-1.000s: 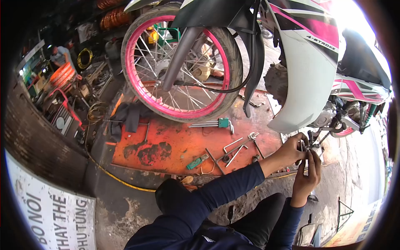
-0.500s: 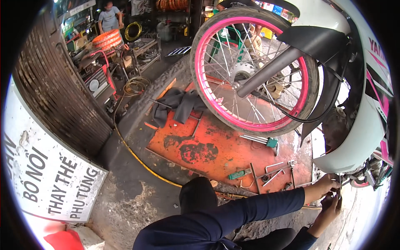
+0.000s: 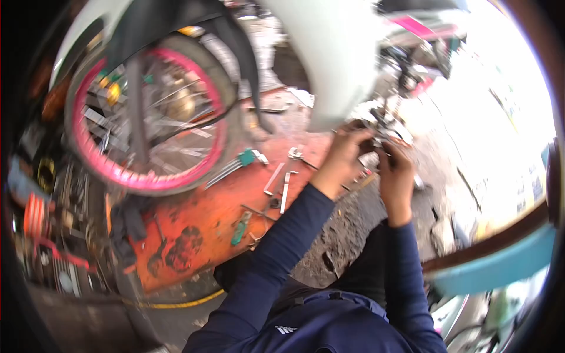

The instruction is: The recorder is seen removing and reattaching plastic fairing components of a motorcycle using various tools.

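Both my hands are raised at the lower edge of a white motorbike fairing (image 3: 344,65), close to small metal parts (image 3: 385,120) on the bike's underside. My left hand (image 3: 347,154) has its fingers curled in at these parts. Beside it, my right hand (image 3: 397,167) pinches with thumb and fingertips. The two hands nearly meet. Blur and the fingers hide what is between them. To the left stands the bike's front wheel (image 3: 220,150) with its pink rim, behind a black fork and mudguard.
An orange-red board (image 3: 203,220) lies left of me, bearing a hex key set in a green holder (image 3: 246,157), an adjustable wrench (image 3: 297,154), a green-handled tool (image 3: 241,228) and dark cloth (image 3: 126,226). A yellow hose (image 3: 188,303) runs along the ground. A blue curved panel (image 3: 500,265) stands at right.
My view has swung to the right, so the wheel and board now appear farther left and my hands nearer the middle. Both hands stay together at the bike's underside.
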Tool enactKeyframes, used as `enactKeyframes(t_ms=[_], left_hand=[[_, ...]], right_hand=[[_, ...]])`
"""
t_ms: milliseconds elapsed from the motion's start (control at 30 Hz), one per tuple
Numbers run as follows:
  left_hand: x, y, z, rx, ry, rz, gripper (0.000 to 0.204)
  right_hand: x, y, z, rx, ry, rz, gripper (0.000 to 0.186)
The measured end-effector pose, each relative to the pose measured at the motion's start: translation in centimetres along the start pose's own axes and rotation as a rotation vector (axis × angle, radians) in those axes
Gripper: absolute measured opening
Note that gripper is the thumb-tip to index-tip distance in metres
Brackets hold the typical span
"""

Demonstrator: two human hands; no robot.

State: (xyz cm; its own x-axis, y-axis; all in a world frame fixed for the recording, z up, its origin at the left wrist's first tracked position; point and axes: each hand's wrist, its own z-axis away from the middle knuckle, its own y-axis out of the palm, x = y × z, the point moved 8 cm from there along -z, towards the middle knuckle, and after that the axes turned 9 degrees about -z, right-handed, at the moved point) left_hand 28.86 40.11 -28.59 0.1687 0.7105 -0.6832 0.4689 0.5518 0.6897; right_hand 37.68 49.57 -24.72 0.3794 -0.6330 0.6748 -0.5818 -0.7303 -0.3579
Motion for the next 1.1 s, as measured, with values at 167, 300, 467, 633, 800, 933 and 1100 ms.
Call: enactKeyframes(t_ms=[167,300,467,633,800,933,1100], left_hand=[[3.0,0.4,-2.6,-0.012,-0.050,-0.057,0.016],[3.0,-0.3,-2.2,-0.047,-0.054,-0.019,0.025],[2.5,-1.7,-2.0,-0.129,-0.102,-0.147,0.029],[2.1,-1.8,-2.4,-0.113,-0.101,-0.204,0.030],[2.4,-2.2,-2.3,-0.190,-0.049,-0.229,0.030],[1.6,-1.9,-2.0,-0.179,-0.024,-0.278,0.029],[1.8,-1.8,-1.3,-0.254,0.006,-0.304,0.028]], right_hand=[[-2.7,-3.4,0.7,-0.119,0.241,-0.321,0.015],[-1.4,-3.6,1.3,-0.091,0.050,-0.326,0.019],[-1.2,-4.0,0.9,-0.142,-0.179,-0.200,0.021],[-2.8,-3.4,0.3,-0.102,-0.253,-0.208,0.037],[-4.0,-3.2,0.1,-0.058,-0.302,-0.199,0.037],[-3.3,-3.8,-0.3,-0.056,-0.290,-0.250,0.038],[-3.2,-3.4,-0.3,0.011,-0.294,-0.250,0.037]])
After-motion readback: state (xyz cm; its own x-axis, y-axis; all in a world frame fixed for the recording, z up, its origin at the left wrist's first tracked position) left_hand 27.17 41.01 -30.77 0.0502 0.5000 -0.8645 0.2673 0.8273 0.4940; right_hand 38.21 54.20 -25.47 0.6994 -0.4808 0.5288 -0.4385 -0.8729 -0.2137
